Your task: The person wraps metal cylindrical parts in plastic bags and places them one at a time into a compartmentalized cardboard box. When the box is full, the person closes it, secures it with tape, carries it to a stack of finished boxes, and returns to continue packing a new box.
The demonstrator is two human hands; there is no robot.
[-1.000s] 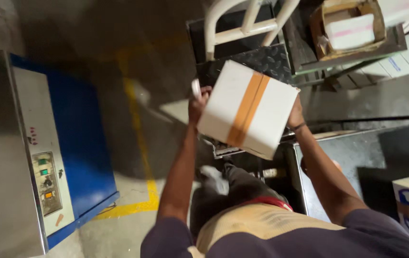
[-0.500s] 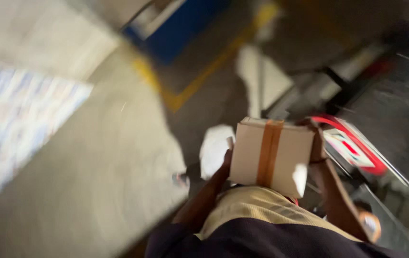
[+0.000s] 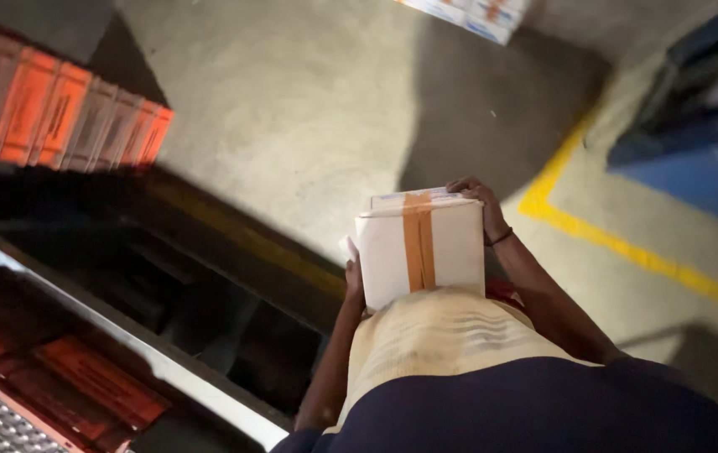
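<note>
Person has swung round: white taped box (image 3: 420, 245) now sits against the belly, left hand (image 3: 353, 281) and right hand (image 3: 478, 201) clamped on opposite sides; orange crates (image 3: 74, 117) probably left of it.

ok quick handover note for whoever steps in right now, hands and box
Left hand: gripping the left side of the white carton, fingers wrapped on its edge.
Right hand: holding the carton's far right corner, a dark band on the wrist.
Carton: sealed with a strip of brown tape, carried in front of the body above the concrete floor.
Around: orange crates to the left, a yellow floor line to the right, more cartons at the top edge.
Done: carton lifted and in both hands. Left: it has not been set down anywhere.
</note>
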